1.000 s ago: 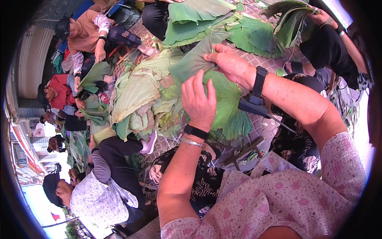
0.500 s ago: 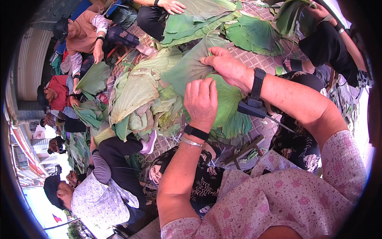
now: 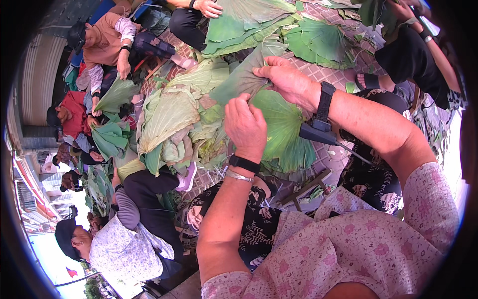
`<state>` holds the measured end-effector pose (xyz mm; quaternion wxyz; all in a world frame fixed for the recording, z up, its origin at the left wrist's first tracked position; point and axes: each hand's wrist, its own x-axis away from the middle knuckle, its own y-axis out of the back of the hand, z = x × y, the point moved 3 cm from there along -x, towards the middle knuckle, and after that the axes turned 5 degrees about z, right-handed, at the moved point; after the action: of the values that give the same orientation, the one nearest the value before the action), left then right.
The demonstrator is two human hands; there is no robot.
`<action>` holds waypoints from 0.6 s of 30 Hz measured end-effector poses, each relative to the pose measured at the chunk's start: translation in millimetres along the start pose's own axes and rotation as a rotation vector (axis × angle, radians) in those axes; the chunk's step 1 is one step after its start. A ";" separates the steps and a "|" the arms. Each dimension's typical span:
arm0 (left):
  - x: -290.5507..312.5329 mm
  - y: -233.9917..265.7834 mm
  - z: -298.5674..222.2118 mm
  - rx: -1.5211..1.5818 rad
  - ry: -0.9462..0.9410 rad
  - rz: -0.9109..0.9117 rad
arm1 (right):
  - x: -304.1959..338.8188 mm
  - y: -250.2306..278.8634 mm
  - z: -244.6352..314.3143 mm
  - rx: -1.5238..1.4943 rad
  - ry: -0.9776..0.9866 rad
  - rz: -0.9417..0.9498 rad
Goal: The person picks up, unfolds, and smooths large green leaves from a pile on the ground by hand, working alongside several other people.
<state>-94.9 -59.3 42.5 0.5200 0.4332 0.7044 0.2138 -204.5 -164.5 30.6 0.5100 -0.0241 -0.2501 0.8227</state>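
A large grey-green lotus leaf (image 3: pixel 240 79) is held up in front of me between both hands. My right hand (image 3: pixel 291 84) pinches its right edge between thumb and fingers. Lower and to the left, my left hand (image 3: pixel 245 127) is closed on the leaf's near edge, its fingertips partly hidden. Beneath the hands lies a stack of brighter green lotus leaves (image 3: pixel 279 127), fanned out with ribs showing. A broad heap of pale, yellowing leaves (image 3: pixel 169 117) sits just left of my left hand. From my right wrist strap hangs a black device (image 3: pixel 317 133).
More leaf stacks lie on the tiled floor ahead, one green pile (image 3: pixel 318 42) at the far right. Several people sit around the heap, among them one in a white patterned top (image 3: pixel 132 249) close on my left. A small wooden stool (image 3: pixel 306 192) stands before my knees.
My left hand has shifted slightly left and up along the leaf, which now looks more folded. The co-worker at the upper right has lifted a leaf higher.
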 end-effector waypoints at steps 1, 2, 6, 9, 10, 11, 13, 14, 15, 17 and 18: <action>0.3 0.4 -1.4 -0.010 -0.019 -0.008 | -2.1 2.6 -0.2 0.008 -0.005 -0.006; 0.7 0.6 -2.6 -0.020 -0.037 -0.016 | -2.6 4.8 -1.6 0.008 -0.005 -0.007; 1.2 3.0 2.2 0.006 -0.018 0.008 | 2.1 0.6 0.9 -0.035 0.004 -0.008; 3.2 2.5 3.8 -0.014 -0.029 0.006 | -1.4 2.9 2.7 -0.020 0.046 0.002; 4.5 1.1 3.4 -0.005 -0.038 0.014 | -2.8 4.3 3.5 0.000 0.071 0.004; 5.5 -0.1 2.6 0.004 -0.046 0.021 | -3.1 5.9 2.9 0.000 0.071 0.003; 4.3 0.9 -1.6 0.015 -0.044 0.003 | -0.4 4.3 7.3 -0.010 0.083 -0.019; 3.3 2.3 -3.7 0.026 -0.042 -0.016 | -2.4 4.2 4.8 -0.011 0.082 -0.020; 2.5 2.7 -5.2 0.026 -0.042 -0.015 | -4.2 3.4 2.9 0.007 0.094 -0.039; 0.8 4.8 -7.5 0.041 -0.042 -0.041 | -5.0 3.9 -0.9 0.024 0.106 -0.057; -0.4 5.8 -8.6 0.043 -0.041 -0.041 | -1.5 1.5 -0.8 0.039 0.116 -0.022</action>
<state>-100.5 -55.2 50.3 0.5291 0.4341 0.7067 0.1793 -204.7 -166.0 28.9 0.5329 -0.0591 -0.2043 0.8190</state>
